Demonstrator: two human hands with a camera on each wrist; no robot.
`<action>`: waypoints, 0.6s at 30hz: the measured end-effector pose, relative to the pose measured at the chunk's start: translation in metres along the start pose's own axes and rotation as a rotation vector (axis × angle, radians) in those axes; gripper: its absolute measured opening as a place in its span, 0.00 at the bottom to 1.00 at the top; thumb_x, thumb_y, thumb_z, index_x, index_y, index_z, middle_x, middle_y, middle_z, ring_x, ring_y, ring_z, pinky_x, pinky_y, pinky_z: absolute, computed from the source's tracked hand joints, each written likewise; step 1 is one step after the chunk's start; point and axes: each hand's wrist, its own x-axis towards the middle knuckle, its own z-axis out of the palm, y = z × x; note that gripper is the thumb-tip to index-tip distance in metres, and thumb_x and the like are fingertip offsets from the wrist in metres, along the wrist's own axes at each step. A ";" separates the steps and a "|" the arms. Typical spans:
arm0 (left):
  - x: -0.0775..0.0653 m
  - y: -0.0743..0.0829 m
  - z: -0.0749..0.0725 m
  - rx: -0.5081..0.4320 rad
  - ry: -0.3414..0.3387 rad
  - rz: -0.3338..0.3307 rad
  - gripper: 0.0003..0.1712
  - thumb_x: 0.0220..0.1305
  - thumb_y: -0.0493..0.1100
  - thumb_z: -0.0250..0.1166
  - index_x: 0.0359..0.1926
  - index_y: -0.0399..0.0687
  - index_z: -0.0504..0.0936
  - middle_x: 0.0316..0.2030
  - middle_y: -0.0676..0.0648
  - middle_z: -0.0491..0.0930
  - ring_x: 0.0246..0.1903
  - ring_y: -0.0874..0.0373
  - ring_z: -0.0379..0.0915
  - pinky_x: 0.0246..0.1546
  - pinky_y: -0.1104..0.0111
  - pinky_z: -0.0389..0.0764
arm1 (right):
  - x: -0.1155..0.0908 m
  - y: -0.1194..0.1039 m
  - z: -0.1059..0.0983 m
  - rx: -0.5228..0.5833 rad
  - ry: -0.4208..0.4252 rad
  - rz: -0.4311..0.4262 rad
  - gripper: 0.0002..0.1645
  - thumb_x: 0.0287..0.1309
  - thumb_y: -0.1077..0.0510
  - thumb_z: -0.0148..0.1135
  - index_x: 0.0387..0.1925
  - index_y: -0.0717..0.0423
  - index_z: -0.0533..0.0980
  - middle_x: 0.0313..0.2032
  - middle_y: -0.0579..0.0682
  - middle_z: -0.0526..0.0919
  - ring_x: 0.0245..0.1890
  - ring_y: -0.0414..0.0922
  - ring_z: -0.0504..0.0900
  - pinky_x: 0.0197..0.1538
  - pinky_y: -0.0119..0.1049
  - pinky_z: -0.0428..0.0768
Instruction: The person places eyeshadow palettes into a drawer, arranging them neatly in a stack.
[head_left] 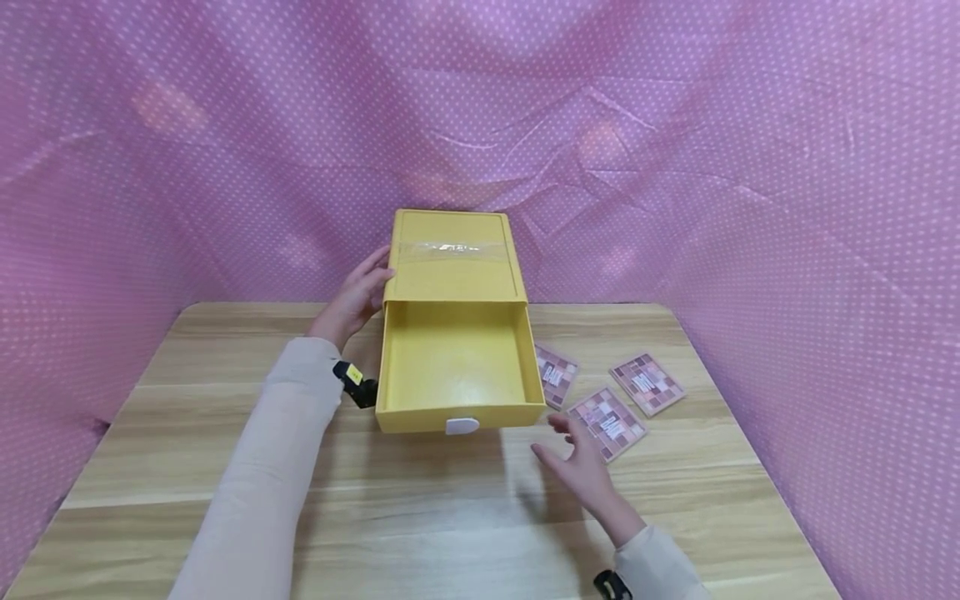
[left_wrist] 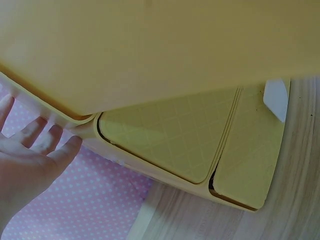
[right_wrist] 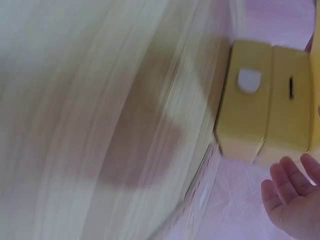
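A yellow drawer cabinet (head_left: 455, 275) stands at the back of the table, clear tape across its top. Its top drawer (head_left: 457, 354) is pulled far out toward me, with a white pull tab (head_left: 462, 426) on the front and a bare floor inside. My left hand (head_left: 352, 302) rests with extended fingers against the cabinet's left side; in the left wrist view the fingertips are right at the side wall. Off the drawer's front right corner, my right hand (head_left: 588, 475) hovers with spread, relaxed fingers, holding nothing. It partly overlaps a pink checkered palette (head_left: 611, 425).
Another flat palette (head_left: 647, 384) lies farther right, and one more (head_left: 555, 375) sits beside the drawer, partly hidden by it. Lower drawer fronts (right_wrist: 242, 100) show in the right wrist view. A pink dotted cloth (head_left: 480, 108) hangs around the wooden table (head_left: 420, 533).
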 end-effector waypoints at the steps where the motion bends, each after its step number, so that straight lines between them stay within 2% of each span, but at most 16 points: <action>1: 0.000 0.000 0.000 0.003 -0.004 0.001 0.35 0.59 0.36 0.52 0.65 0.53 0.50 0.63 0.48 0.49 0.56 0.52 0.56 0.43 0.69 0.71 | 0.001 0.004 -0.004 -0.026 -0.009 0.009 0.29 0.40 0.59 0.67 0.45 0.68 0.69 0.42 0.60 0.74 0.43 0.55 0.71 0.45 0.50 0.70; 5: 0.001 0.000 0.000 0.023 -0.009 0.006 0.34 0.59 0.36 0.51 0.65 0.53 0.50 0.64 0.48 0.48 0.56 0.52 0.55 0.45 0.68 0.70 | 0.006 0.023 -0.022 -0.138 -0.033 0.065 0.41 0.36 0.54 0.69 0.51 0.69 0.63 0.48 0.65 0.69 0.49 0.58 0.66 0.50 0.53 0.64; 10: 0.001 0.000 0.000 0.027 0.007 0.006 0.34 0.59 0.36 0.50 0.65 0.53 0.50 0.64 0.49 0.49 0.57 0.51 0.54 0.49 0.64 0.66 | 0.010 0.050 -0.038 -0.214 -0.047 0.109 0.54 0.30 0.53 0.72 0.58 0.67 0.55 0.54 0.69 0.61 0.53 0.61 0.59 0.54 0.56 0.58; 14: 0.002 0.001 0.000 0.030 0.015 0.007 0.33 0.59 0.35 0.50 0.65 0.53 0.51 0.63 0.49 0.49 0.57 0.52 0.54 0.50 0.63 0.65 | 0.009 0.068 -0.049 -0.274 -0.037 0.096 0.58 0.27 0.53 0.74 0.59 0.68 0.53 0.52 0.69 0.62 0.52 0.62 0.59 0.54 0.56 0.57; 18: 0.002 0.001 -0.001 0.024 0.005 0.004 0.33 0.59 0.35 0.50 0.65 0.53 0.50 0.63 0.49 0.49 0.56 0.52 0.55 0.49 0.64 0.66 | 0.006 0.080 -0.057 -0.329 -0.067 0.150 0.60 0.27 0.49 0.73 0.58 0.69 0.52 0.52 0.70 0.61 0.52 0.63 0.57 0.52 0.58 0.57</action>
